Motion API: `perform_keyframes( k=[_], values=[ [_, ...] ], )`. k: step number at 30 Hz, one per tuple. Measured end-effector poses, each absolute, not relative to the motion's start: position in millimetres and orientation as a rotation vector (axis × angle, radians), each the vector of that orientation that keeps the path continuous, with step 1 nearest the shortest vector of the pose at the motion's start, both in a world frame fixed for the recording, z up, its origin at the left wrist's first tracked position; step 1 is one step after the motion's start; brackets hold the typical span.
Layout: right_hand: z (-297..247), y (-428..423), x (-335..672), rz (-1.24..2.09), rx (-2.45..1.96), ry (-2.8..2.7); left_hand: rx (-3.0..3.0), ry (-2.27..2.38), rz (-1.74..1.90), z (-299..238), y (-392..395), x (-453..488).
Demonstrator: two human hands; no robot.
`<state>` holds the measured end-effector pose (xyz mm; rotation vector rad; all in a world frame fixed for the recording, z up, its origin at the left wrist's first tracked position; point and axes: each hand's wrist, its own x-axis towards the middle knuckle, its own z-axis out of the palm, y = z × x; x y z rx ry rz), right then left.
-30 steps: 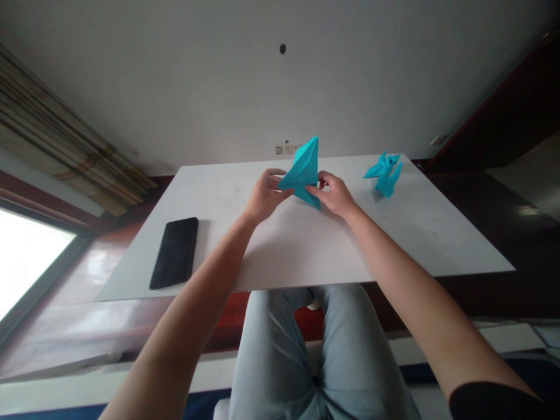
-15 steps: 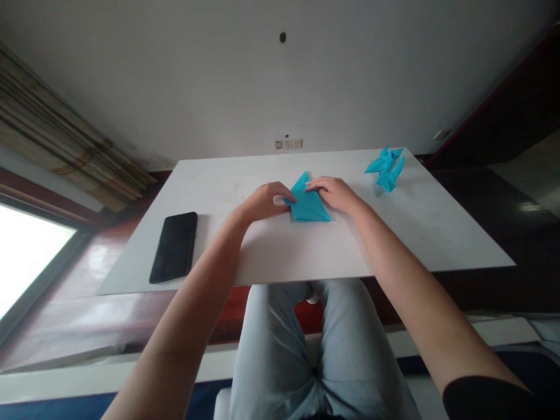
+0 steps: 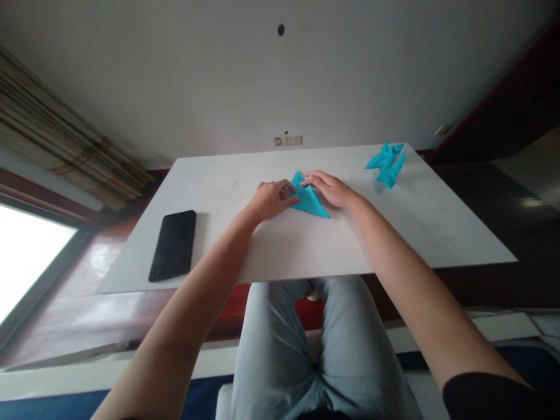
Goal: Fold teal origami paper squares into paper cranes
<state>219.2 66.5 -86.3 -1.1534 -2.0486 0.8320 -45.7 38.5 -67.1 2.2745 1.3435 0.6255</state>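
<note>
A sheet of folded blue origami paper (image 3: 310,202) lies in front of me on the white table, with one point away from me and another towards the near right. My left hand (image 3: 275,198) grips its left edge, the thumb lying on top and the other fingers curled. At the upper right edge my right hand (image 3: 328,188) has its fingers bent over the paper, near the far point. Part of the paper's left side is hidden under the left fingers.
Blue folded paper figures (image 3: 387,164) stand at the table's back right. A black phone-like slab (image 3: 173,245) lies at the left. The white table (image 3: 280,256) ends just before my knees, and a wall with sockets (image 3: 287,140) rises behind it.
The paper now shows a narrower, more triangular outline, its near left part folded or turned up. My left hand has shifted slightly right; my right fingers have slid towards the far point.
</note>
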Motion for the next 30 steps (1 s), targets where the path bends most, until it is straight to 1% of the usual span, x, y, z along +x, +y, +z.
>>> perform_keyframes(
  k=[3, 8, 12, 16, 20, 24, 27, 30],
  values=[
    [-88.9, 66.4, 215.9, 0.76, -1.163, -1.979, 2.27, 1.426, 0.662, -68.8, 35.6, -39.3],
    [-84.7, 56.0, 208.5, 0.395, -1.326, -2.278, 2.259, 1.58, 0.639, -69.7, 36.6, -39.8],
    [-82.9, 51.9, 208.6, 0.283, -1.483, -2.322, 2.267, 1.57, 0.602, -69.6, 39.5, -46.0],
    [-75.3, 51.4, 214.9, 0.198, -1.496, -2.284, 2.268, 1.574, 0.576, -67.1, 38.7, -50.7],
    [-65.3, 47.9, 215.1, 0.192, -1.354, -2.273, 2.234, 1.676, 0.576, -65.3, 37.9, -51.8],
    [-69.7, 45.6, 208.9, 0.31, -1.263, -2.454, 2.17, 1.857, 0.594, -65.2, 39.5, -54.2],
    [-80.2, 46.6, 207.2, 0.396, -1.368, -2.557, 2.111, 1.947, 0.586, -64.8, 40.3, -56.6],
    [-89.2, 48.2, 208.7, 0.394, -1.519, -2.505, 2.074, 1.974, 0.57, -64.7, 40.1, -58.0]
  ],
)
